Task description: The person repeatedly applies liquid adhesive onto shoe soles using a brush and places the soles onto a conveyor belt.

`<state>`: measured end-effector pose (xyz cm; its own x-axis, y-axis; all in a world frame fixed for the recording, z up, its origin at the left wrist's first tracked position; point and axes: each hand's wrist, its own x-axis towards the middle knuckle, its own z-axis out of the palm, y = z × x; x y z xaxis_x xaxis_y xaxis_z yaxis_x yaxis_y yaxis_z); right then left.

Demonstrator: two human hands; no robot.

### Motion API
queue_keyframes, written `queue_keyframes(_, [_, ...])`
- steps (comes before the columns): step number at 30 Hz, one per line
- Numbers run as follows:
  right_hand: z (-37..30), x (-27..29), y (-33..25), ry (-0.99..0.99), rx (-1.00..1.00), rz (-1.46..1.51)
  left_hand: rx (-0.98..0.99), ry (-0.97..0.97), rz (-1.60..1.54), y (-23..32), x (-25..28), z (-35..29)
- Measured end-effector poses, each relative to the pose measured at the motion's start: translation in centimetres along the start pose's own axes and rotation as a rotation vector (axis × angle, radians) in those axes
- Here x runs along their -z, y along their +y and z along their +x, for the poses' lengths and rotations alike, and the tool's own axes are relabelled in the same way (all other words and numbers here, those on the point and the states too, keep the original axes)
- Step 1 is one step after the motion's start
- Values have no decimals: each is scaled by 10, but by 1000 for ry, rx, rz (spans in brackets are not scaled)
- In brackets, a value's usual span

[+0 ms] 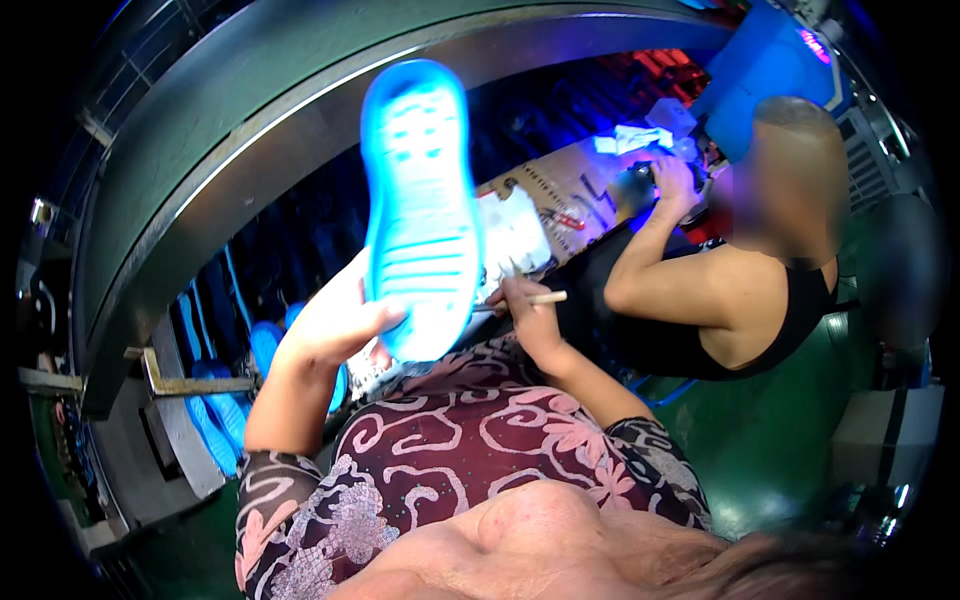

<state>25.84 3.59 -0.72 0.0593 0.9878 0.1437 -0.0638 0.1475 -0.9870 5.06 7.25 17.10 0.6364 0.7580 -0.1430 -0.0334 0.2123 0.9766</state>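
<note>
A shoe sole [420,230], glowing bright blue and white under the light, stands on end in front of me with its ridged tread facing me. My left hand [355,310] is closed on its lower left edge, thumb over the face near the bottom end. Lower and to the right, my right hand [535,318] is closed around a slim brush-like tool with a pale wooden handle [547,297]. The tool's other end points left toward the sole, and its tip is hard to make out. Behind my right hand lies a crumpled white covering [515,235].
A long metal frame [300,100] arches across the far side. More blue soles [215,405] sit at the left. Printed cardboard [570,190] covers the work surface beyond. On the right sits another person [740,290] in a black top, hands at a dark object.
</note>
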Motion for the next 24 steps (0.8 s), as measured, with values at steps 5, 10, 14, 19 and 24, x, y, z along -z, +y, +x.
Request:
queue_keyframes(5, [-4, 8, -1, 85, -10, 2, -171, -127, -306, 71, -4, 156])
queue_keyframes(10, [0, 20, -2, 110, -60, 69, -467, -78, -422, 108, -26, 233])
queue_keyframes(14, [-1, 30, 14, 116, -129, 156, -409, -83, -124, 63, -43, 152])
queue_keyframes(19, [3, 28, 23, 104, -130, 187, -140, 347, 395, -57, 55, 40])
queue_keyframes(24, [5, 4, 24, 21, -216, 222, 75, 1043, 1224, -162, 147, -135])
